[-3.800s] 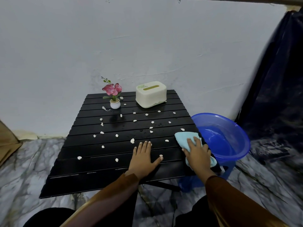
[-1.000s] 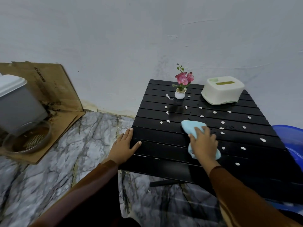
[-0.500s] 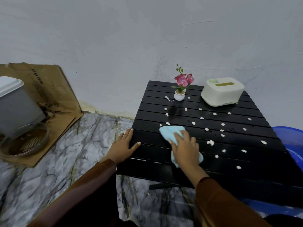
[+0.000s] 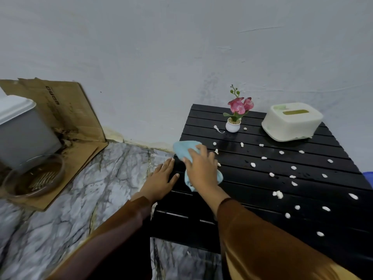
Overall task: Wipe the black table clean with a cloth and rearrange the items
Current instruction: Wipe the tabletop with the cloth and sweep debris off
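The black table (image 4: 252,201) bears flowerpot (image 4: 233,125); tissue box (image 4: 291,123); white scraps (image 4: 279,194); blue cloth (image 4: 184,148).

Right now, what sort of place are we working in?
Likely a plain room in a home: a black slatted table stands by a bare painted wall on a marble-patterned floor, with flattened cardboard and a grey bin to one side.

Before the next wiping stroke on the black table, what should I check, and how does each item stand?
1. Right hand flat on cloth: ok.
2. Left hand rests on the table at its left edge: ok.
3. Crumbs cleared: not ok, many lie scattered to the right.
4. Flower pot and tissue box clear of the cloth: ok, both at the far edge.
5. Blue basin placed to catch crumbs: cannot tell, only a sliver shows.
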The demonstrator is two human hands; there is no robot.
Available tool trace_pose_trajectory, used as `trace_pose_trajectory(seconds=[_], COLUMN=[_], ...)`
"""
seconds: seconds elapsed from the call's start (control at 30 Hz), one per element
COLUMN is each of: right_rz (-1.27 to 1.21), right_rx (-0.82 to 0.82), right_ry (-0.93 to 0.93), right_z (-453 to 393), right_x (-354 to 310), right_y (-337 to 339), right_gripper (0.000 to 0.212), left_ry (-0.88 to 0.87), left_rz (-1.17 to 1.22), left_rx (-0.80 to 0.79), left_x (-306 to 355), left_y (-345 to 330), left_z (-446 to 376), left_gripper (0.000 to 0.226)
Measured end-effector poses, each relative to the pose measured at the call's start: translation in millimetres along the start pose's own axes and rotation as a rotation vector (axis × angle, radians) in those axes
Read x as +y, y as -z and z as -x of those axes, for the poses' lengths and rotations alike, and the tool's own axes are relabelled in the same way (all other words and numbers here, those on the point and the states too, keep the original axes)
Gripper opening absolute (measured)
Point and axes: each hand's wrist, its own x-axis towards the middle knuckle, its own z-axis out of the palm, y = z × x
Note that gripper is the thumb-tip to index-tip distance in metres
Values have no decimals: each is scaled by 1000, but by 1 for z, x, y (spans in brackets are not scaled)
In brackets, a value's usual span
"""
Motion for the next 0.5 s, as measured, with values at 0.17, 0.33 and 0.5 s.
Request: trace_pose_trajectory(seconds=[0.17, 0.33, 0.5], right_rz=[98, 113, 107], right_rx=[-76, 0, 94], right_ry=[-9, -104, -345], right_z=[-28, -40, -39], right_x=[9, 39, 102], right_y=[-27, -17, 17], right_gripper=[40, 40, 37], left_ry=[-3, -5, 3], left_rz=[-18, 28, 37], left_rx=[-14, 8, 1], left_x=[-4, -2, 1], left_y=[0, -1, 1], left_z=[-16, -28, -37], left_gripper=[60, 62, 64])
